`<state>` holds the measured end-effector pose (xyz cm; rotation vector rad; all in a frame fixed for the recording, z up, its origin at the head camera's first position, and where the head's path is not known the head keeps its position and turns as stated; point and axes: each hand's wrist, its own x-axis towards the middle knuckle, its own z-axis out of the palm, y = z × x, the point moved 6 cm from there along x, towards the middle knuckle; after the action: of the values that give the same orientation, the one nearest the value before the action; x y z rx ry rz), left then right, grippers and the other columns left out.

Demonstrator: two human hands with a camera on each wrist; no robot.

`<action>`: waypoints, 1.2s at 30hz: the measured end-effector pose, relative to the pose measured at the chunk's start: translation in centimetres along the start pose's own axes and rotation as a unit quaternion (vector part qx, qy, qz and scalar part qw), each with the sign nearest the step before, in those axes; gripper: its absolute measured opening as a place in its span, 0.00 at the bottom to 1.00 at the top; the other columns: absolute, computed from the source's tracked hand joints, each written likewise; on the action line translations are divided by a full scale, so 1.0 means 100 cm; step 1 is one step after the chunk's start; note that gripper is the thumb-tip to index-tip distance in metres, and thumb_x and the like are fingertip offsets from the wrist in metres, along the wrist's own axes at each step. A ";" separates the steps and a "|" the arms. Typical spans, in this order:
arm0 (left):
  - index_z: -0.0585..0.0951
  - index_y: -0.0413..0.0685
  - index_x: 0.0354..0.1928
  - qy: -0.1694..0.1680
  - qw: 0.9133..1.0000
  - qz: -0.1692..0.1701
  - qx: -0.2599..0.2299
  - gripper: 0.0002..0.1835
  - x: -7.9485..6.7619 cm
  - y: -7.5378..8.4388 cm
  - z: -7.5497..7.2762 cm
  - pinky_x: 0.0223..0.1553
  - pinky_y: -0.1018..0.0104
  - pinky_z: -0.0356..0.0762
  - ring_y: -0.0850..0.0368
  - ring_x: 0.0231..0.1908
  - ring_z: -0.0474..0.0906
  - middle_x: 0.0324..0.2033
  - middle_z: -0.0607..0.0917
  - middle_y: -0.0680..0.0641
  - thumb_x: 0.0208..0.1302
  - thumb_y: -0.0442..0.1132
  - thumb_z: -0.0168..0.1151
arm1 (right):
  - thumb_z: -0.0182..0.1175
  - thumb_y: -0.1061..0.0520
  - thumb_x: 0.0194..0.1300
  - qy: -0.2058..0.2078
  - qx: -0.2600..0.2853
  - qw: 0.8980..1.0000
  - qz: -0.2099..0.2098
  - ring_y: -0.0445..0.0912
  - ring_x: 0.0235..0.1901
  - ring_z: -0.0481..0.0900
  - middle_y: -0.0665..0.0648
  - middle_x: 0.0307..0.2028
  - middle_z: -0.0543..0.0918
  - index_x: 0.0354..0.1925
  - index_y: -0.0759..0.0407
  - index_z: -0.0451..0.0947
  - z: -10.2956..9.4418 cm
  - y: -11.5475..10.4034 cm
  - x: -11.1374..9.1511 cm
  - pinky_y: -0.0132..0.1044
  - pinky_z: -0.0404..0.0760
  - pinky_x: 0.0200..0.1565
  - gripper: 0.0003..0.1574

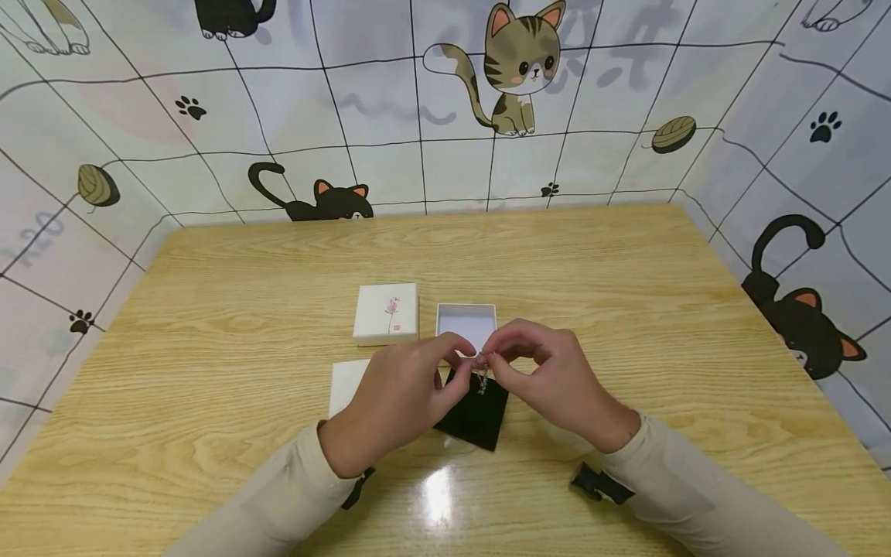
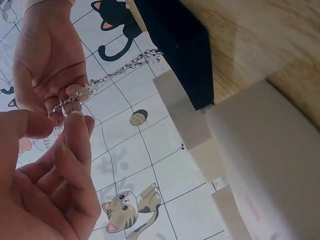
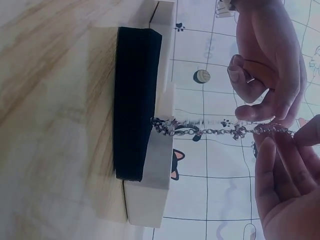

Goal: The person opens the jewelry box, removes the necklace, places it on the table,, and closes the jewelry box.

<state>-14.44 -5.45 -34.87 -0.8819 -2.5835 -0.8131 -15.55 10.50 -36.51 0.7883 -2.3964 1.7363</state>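
Pale sleeves lead to left hand and right hand pinching the chain over the pad, with the box beyond the pad already open and the chain not yet released.

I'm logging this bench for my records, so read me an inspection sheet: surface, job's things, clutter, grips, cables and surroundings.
Surface: wood-grain table, with a bright glare patch near the person.
Job's things: silvery chain hanging over a black pad; open white box beyond the pad; flower-printed box or lid left of the open one.
Clutter: another white item, partly hidden by the left hand in the head view; its use is unclear.
Grips: left hand and right hand both pinch the chain.
Cables: nothing seen.
Surroundings: cat-print covering behind and beside the table.
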 end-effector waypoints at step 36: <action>0.86 0.55 0.29 0.016 1.000 0.012 -0.001 0.03 0.000 0.001 -0.003 0.21 0.83 0.65 0.72 0.18 0.70 0.24 0.85 0.60 0.60 0.37 0.68 | 0.66 0.59 0.66 -0.086 0.051 0.986 0.131 0.47 0.35 0.84 0.58 0.35 0.85 0.41 0.56 0.82 0.011 0.018 0.001 0.35 0.82 0.42 0.05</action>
<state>-14.37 -5.57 -34.60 -0.8907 -2.5404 -0.8163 -16.16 9.88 -38.45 0.6860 -2.6461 1.9744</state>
